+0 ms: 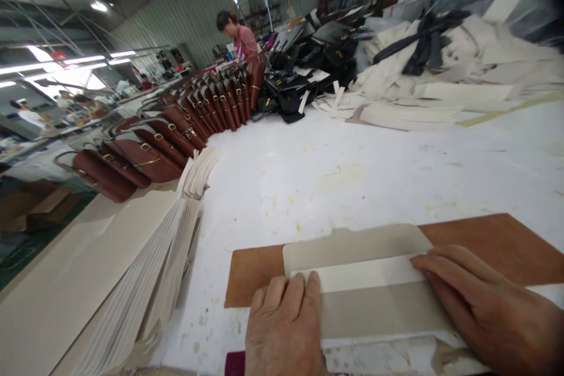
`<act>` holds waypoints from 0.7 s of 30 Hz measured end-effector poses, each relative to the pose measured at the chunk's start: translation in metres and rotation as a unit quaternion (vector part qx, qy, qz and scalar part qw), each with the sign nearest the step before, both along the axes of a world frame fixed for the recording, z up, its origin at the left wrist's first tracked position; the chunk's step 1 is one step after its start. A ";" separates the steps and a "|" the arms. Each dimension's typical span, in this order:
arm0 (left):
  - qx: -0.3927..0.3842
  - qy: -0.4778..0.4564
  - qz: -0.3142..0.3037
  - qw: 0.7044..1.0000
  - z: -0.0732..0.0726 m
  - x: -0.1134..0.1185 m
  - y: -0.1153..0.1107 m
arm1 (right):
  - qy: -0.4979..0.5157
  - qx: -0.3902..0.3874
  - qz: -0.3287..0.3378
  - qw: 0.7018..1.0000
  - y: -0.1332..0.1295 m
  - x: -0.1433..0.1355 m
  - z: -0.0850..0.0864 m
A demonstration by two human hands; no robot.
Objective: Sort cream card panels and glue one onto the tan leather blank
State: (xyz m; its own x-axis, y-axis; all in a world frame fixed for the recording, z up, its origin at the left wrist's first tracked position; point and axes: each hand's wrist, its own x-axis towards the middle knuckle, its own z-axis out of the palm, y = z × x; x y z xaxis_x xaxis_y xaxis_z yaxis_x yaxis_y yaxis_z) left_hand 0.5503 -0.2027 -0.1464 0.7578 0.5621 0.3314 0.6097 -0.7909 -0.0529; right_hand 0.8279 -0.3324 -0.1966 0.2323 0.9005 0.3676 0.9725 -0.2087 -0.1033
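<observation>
A grey-beige panel [383, 308] lies over brown leather pieces [493, 244] on the white table [282, 188]. Across the panel runs a cream strip [365, 274]. My left hand [284, 320] rests flat, its fingertips on the strip's left end and the panel. At the strip's right end is my right hand [476, 299], its fingers close together with the fingertips on the strip; whether they pinch it is hidden. Another brown leather part [253, 276] shows left of the panel.
Stacked beige sheets [145, 270] cover the left side. Brown bags [150, 155] stand in a row behind them. Black bags [317, 53] and cream pieces [440, 76] are heaped at the back. A person [242, 38] stands beyond the bags.
</observation>
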 end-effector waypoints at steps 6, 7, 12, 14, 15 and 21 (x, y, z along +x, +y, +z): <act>0.067 0.109 -0.058 0.990 0.007 0.009 -0.007 | -0.108 0.007 0.073 0.991 0.003 -0.007 0.023; 0.081 0.126 -0.054 0.987 0.007 0.013 -0.008 | -0.113 0.019 0.077 0.990 0.003 -0.010 0.027; 0.108 0.154 -0.009 0.982 0.007 0.029 -0.016 | -0.145 0.045 0.115 0.982 0.005 -0.032 0.043; 0.101 0.150 -0.007 0.983 0.008 0.032 -0.017 | -0.152 0.048 0.120 0.980 0.006 -0.036 0.044; 0.099 0.150 -0.010 0.984 0.008 0.032 -0.016 | -0.152 0.051 0.118 0.980 0.007 -0.038 0.043; 0.129 0.155 -0.014 0.979 0.008 0.026 -0.014 | -0.158 0.050 0.105 0.981 0.008 -0.038 0.044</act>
State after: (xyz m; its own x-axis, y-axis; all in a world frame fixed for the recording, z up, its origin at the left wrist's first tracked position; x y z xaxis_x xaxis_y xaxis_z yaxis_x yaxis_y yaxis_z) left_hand 0.5761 -0.2164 -0.1385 0.8585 0.4674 0.2110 0.5109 -0.7436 -0.4313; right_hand 0.7897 -0.3242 -0.1527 -0.0942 0.8720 0.4803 0.9799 -0.0041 0.1996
